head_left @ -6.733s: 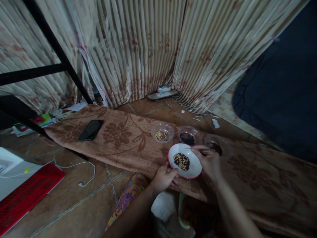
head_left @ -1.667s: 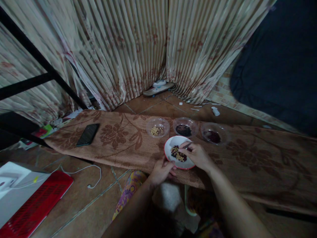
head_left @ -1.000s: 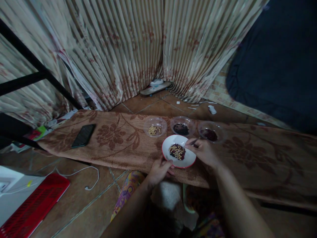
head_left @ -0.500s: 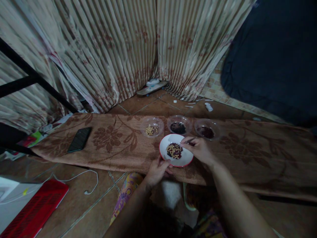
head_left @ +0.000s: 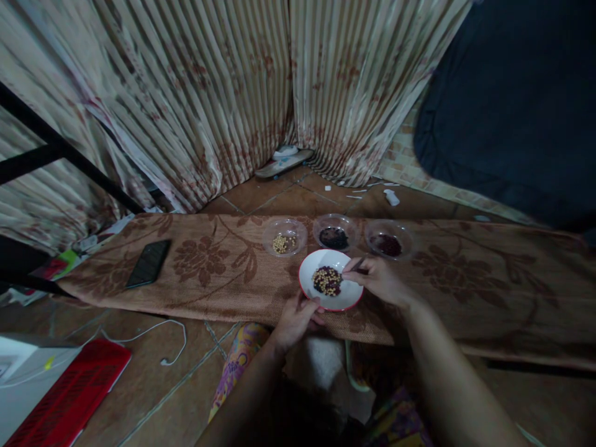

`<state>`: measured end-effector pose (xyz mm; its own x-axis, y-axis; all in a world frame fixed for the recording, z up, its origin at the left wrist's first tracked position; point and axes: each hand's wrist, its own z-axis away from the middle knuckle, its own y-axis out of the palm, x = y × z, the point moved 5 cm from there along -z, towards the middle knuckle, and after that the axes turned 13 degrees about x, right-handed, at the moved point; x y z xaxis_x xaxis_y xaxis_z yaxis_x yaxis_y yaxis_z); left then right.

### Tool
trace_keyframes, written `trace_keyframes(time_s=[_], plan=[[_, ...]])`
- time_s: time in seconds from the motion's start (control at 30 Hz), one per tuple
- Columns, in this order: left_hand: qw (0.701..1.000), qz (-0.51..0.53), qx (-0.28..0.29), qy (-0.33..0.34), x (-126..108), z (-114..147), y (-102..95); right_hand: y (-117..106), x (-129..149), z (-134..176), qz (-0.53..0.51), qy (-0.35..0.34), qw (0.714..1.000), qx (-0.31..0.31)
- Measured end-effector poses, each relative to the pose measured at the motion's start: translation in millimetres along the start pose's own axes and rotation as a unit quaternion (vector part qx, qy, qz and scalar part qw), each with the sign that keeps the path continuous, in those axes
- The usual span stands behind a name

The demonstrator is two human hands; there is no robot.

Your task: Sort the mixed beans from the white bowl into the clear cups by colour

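Note:
A white bowl (head_left: 351, 297) with a red rim tilts over the near edge of the cloth and holds a mix of pale yellow and dark beans (head_left: 327, 281). My left hand (head_left: 298, 318) grips its lower left rim, thumb on the edge. Over the bowl's right side, my right hand (head_left: 375, 279) pinches a thin utensil with a dark handle (head_left: 357, 264); its tip, inside the bowl, is too unclear to name. Just beyond stand three clear plastic bowls: one with yellow beans (head_left: 284, 243), one with black beans (head_left: 333, 238), one with dark red beans (head_left: 388, 244).
A patterned brown cloth (head_left: 223, 292) covers the long low bench. On its left lies a black phone (head_left: 148, 264). A skateboard (head_left: 285, 164) and white scraps rest on the tiled floor by the curtains (head_left: 242, 93). A red basket-like object (head_left: 74, 391) sits at lower left.
The right hand has shifted very slightly with the utensil at the bowl. The left hand keeps its grip on the rim. The whole view has moved a little.

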<state>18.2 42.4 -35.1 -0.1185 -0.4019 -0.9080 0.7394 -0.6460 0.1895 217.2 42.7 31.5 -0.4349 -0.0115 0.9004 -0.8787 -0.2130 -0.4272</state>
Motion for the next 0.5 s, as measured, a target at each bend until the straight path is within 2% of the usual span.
trace_keyframes(time_s=[0.5], plan=[[1.0,0.014,-0.001,0.005,-2.0,1.3,1.7,4.5,-6.1,-1.1,-0.022,0.007,1.0,0.005]])
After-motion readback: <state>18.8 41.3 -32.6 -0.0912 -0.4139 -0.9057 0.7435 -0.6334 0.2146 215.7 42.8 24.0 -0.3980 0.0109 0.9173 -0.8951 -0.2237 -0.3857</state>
